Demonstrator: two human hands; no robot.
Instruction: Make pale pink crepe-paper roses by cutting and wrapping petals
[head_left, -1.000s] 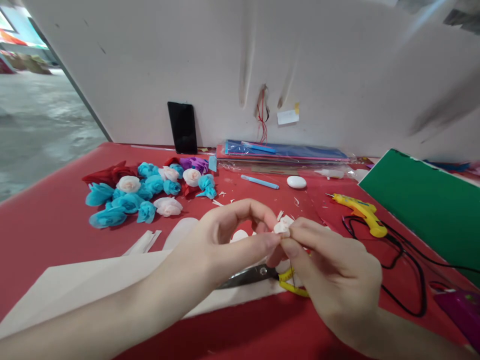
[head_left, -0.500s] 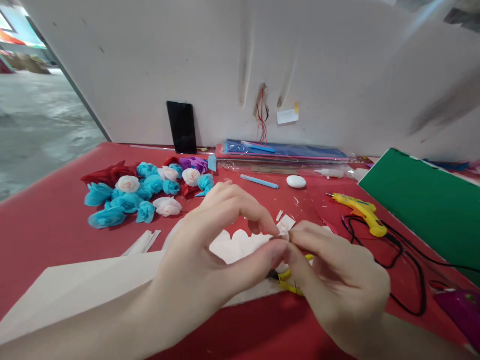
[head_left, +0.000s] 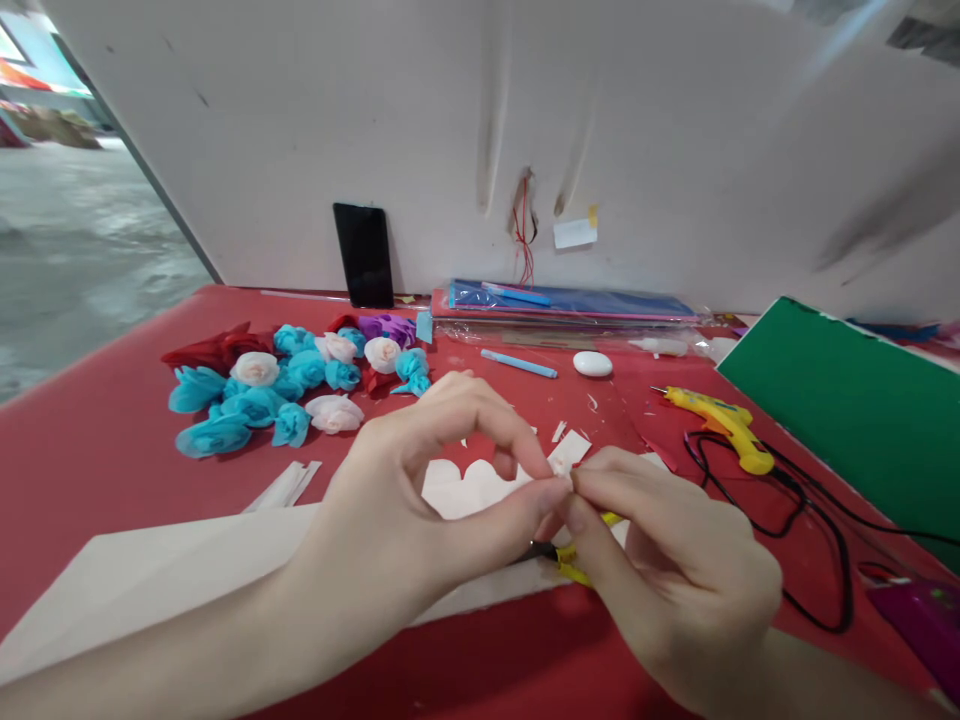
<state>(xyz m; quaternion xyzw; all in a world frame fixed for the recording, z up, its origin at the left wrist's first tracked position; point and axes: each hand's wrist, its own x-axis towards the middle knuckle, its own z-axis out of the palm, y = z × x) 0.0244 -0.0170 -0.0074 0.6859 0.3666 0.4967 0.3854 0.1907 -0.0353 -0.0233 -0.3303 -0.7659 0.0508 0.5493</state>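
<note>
The left hand (head_left: pixel 420 500) and right hand (head_left: pixel 675 570) met fingertip to fingertip. Each was closed in a thumb-and-forefinger pinch on one end of the white scalloped paper strip (head_left: pixel 465 487), raised just above the red table (head_left: pixel 97 450), a grip likely chosen for fine control of thin paper. Yellow-handled scissors (head_left: pixel 571 568) lay beneath. Paper flowers (head_left: pixel 292 390) sat at 10 o'clock and the glue gun (head_left: pixel 720 422) at 2 o'clock, both within reach.

No text, label or number can be read anywhere. On the paper slip (head_left: pixel 575 233) at upper middle, nothing is legible.
</note>
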